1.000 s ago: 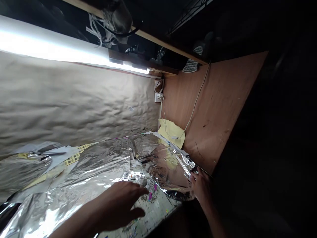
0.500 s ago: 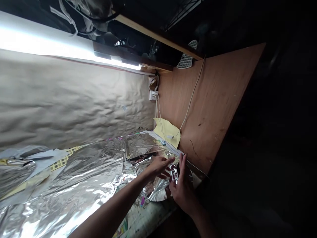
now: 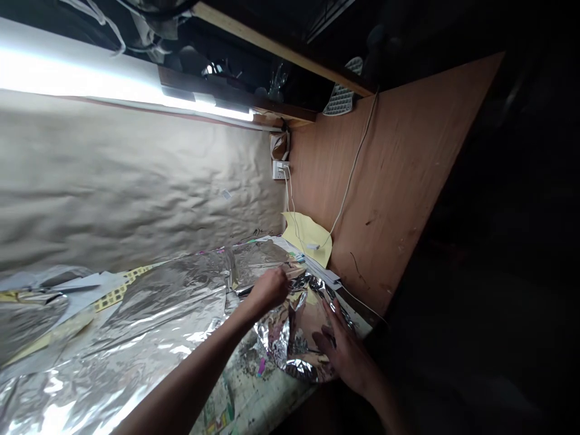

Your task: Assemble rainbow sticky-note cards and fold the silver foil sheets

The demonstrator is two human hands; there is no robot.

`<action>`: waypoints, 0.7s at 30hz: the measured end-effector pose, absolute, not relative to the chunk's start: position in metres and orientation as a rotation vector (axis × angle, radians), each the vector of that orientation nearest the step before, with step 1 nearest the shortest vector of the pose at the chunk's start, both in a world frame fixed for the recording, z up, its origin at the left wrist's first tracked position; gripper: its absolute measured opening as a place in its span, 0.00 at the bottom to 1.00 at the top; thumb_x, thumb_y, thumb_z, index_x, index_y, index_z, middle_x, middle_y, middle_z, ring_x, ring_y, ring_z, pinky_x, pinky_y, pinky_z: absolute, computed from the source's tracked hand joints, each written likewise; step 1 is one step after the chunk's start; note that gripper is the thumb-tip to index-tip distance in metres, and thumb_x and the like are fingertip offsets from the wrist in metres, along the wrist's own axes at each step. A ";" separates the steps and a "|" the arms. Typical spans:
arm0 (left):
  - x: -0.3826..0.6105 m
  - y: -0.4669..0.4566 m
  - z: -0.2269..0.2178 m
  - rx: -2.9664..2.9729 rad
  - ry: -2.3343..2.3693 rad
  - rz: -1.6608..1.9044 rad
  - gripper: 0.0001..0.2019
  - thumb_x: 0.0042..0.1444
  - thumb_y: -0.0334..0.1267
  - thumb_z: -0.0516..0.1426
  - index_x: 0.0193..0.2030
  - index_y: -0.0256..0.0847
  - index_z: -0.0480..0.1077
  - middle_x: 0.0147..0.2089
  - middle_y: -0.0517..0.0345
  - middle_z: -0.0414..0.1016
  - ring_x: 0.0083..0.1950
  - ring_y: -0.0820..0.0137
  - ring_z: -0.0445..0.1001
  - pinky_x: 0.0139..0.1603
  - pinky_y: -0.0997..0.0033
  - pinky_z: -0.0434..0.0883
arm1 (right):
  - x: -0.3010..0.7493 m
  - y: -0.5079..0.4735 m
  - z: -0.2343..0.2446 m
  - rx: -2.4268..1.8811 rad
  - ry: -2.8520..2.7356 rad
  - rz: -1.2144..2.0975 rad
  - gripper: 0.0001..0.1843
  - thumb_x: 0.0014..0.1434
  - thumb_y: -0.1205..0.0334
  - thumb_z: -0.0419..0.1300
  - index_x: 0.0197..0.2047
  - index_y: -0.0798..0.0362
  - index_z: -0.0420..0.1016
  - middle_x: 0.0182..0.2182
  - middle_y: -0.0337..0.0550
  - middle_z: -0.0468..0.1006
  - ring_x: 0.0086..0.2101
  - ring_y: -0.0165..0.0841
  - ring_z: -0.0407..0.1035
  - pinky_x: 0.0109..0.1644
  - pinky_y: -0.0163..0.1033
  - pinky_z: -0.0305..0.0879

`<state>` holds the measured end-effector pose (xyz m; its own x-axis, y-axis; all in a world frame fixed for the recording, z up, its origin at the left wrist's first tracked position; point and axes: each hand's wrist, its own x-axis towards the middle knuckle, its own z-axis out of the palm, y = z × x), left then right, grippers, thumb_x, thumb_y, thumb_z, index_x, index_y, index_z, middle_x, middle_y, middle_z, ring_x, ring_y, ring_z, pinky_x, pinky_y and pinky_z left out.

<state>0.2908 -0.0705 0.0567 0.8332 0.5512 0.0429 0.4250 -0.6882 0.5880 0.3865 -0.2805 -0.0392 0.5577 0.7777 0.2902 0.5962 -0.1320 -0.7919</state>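
My left hand (image 3: 270, 289) is closed in a fist over the far part of the silver foil sheet (image 3: 296, 338). What its fingers hold, if anything, is hidden; a dark strip shows to the left of the fist. My right hand (image 3: 347, 353) lies with its fingers apart on the right part of the same crumpled, mirror-like sheet. To the left, a larger silver foil sheet (image 3: 181, 296) is spread over the table.
Behind the hands are a yellow sheet of paper (image 3: 312, 235) and a stack of white papers (image 3: 321, 272) against a wooden panel (image 3: 399, 181). A thin white cable (image 3: 357, 157) hangs down it. A tube light (image 3: 90, 72) shines above; a purple scrap (image 3: 261, 365) lies near the table edge.
My left hand has closed from loosely open fingers and moved slightly left and away. My right hand has lowered from an upright pose onto the foil, which now lies more spread out.
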 end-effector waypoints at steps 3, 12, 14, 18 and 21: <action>0.279 -0.048 0.056 2.378 0.771 0.273 0.11 0.58 0.36 0.53 0.32 0.34 0.75 0.27 0.50 0.75 0.30 0.65 0.75 0.31 0.72 0.67 | 0.400 -0.279 -0.046 -1.760 -1.044 0.338 0.33 0.64 0.47 0.54 0.69 0.46 0.58 0.72 0.48 0.45 0.66 0.48 0.54 0.61 0.53 0.65; 0.257 -0.053 0.048 2.282 0.826 0.446 0.28 0.58 0.59 0.51 0.16 0.40 0.61 0.16 0.61 0.59 0.21 0.72 0.62 0.25 0.73 0.54 | 0.354 -0.237 -0.021 -1.811 -1.527 0.291 0.25 0.64 0.53 0.57 0.64 0.43 0.68 0.71 0.45 0.52 0.68 0.43 0.48 0.70 0.50 0.49; 0.251 -0.049 0.049 2.262 0.850 0.466 0.26 0.54 0.53 0.58 0.12 0.40 0.58 0.14 0.64 0.53 0.21 0.73 0.58 0.25 0.72 0.50 | 0.347 -0.232 -0.023 -1.857 -1.577 0.295 0.25 0.64 0.53 0.58 0.63 0.43 0.69 0.70 0.45 0.54 0.68 0.45 0.48 0.70 0.53 0.48; 0.239 -0.032 0.042 2.115 0.849 0.418 0.21 0.49 0.44 0.62 0.12 0.38 0.62 0.12 0.65 0.55 0.20 0.76 0.56 0.25 0.72 0.50 | 0.350 -0.229 -0.039 -1.917 -1.605 0.305 0.23 0.62 0.54 0.59 0.61 0.44 0.72 0.68 0.45 0.60 0.68 0.47 0.49 0.70 0.56 0.48; 0.235 -0.025 0.030 1.917 0.820 0.372 0.18 0.43 0.49 0.66 0.18 0.37 0.69 0.15 0.65 0.62 0.19 0.77 0.58 0.24 0.74 0.52 | 0.356 -0.226 -0.045 -1.817 -1.484 0.329 0.21 0.63 0.53 0.58 0.58 0.48 0.75 0.65 0.48 0.65 0.66 0.46 0.54 0.69 0.55 0.51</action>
<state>0.2354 -0.0253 0.0296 0.7249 0.6831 -0.0889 0.3829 -0.2924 0.8763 0.3561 -0.2261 -0.0450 0.2931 0.9216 0.2543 0.7276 -0.0425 -0.6847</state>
